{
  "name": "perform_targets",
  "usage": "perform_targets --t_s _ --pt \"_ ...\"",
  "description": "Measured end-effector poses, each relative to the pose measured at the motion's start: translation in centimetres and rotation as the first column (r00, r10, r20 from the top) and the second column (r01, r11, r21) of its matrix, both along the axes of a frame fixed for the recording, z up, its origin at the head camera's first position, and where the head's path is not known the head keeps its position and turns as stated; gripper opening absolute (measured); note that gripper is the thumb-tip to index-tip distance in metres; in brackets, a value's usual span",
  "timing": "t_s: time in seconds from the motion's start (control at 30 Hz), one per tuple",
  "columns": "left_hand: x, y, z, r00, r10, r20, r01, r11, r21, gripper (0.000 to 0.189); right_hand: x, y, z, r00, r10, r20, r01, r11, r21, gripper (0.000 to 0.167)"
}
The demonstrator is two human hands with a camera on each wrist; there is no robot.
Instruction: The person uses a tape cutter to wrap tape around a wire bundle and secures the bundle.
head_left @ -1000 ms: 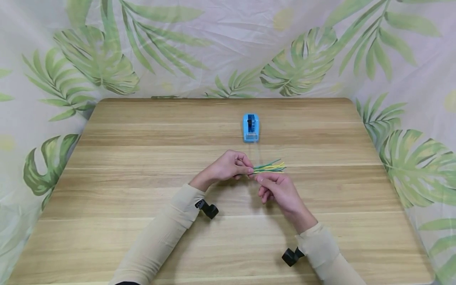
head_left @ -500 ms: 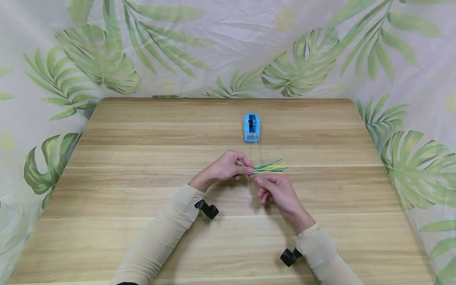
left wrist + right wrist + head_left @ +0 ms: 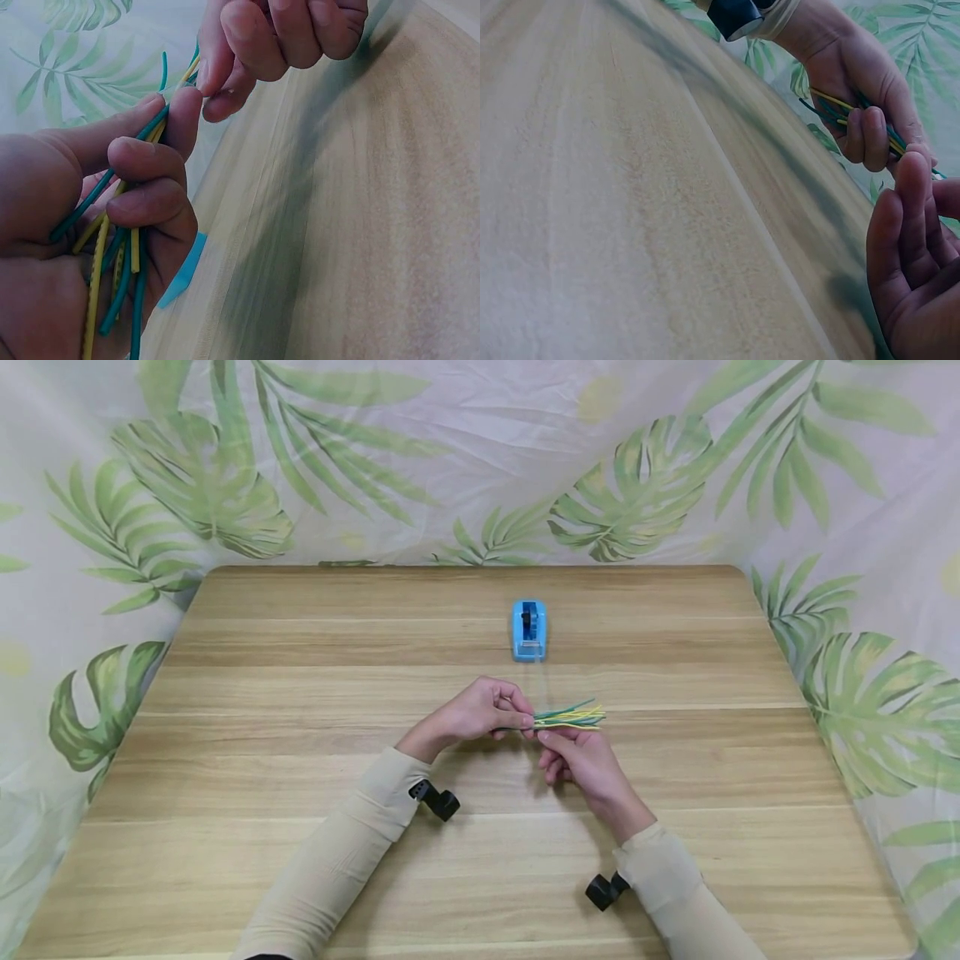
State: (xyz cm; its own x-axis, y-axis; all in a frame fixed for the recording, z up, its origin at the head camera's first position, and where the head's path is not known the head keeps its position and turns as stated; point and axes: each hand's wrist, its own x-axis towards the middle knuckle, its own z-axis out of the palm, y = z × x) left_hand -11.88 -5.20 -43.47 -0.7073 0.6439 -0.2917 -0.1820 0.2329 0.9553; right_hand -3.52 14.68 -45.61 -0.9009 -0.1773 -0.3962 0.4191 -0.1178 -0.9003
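A bundle of thin green and yellow wires (image 3: 572,717) lies across the fingers of my left hand (image 3: 483,708), which grips it between thumb and fingertips. In the left wrist view, the loose tails of the wires (image 3: 96,292) cross the palm. Close beside that grip, my right hand (image 3: 588,764) pinches with thumb and forefinger at the lower edge of the bundle. A strip of clear tape (image 3: 541,683) runs from the blue tape dispenser (image 3: 529,647) down to the wires. Its end is hidden at the right fingertips.
The wooden table (image 3: 300,643) spreads out on all sides of the hands. Behind it hangs a leaf-patterned cloth (image 3: 480,460). A black wrist camera sits on the left sleeve (image 3: 330,860) and another on the right.
My right hand and forearm have shifted slightly left, staying against the bundle. The wires' free ends have tipped a little downward. My left hand keeps its grip.
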Motion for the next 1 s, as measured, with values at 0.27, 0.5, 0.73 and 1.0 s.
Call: perform_targets --t_s 0.27,0.5,0.73,1.0 --pt "0.0 0.0 -0.1 1.000 -0.002 0.013 0.002 1.000 -0.001 0.009 -0.3 -0.1 -0.4 0.999 -0.030 0.025 0.030 1.000 -0.008 0.027" --pt "-0.1 0.0 -0.1 1.000 0.010 0.023 -0.010 1.000 0.005 0.008 -0.2 0.1 -0.4 0.999 -0.024 0.032 0.024 1.000 -0.004 0.029" --pt "-0.1 -0.1 0.0 1.000 -0.002 0.021 0.002 1.000 0.006 0.015 0.6 0.7 -0.4 0.999 0.027 0.028 -0.026 0.998 -0.054 0.034" --pt "-0.1 0.0 0.0 1.000 0.003 0.006 -0.003 1.000 -0.002 0.010 0.8 0.9 -0.7 0.998 0.055 0.043 -0.046 0.981 -0.189 0.038"
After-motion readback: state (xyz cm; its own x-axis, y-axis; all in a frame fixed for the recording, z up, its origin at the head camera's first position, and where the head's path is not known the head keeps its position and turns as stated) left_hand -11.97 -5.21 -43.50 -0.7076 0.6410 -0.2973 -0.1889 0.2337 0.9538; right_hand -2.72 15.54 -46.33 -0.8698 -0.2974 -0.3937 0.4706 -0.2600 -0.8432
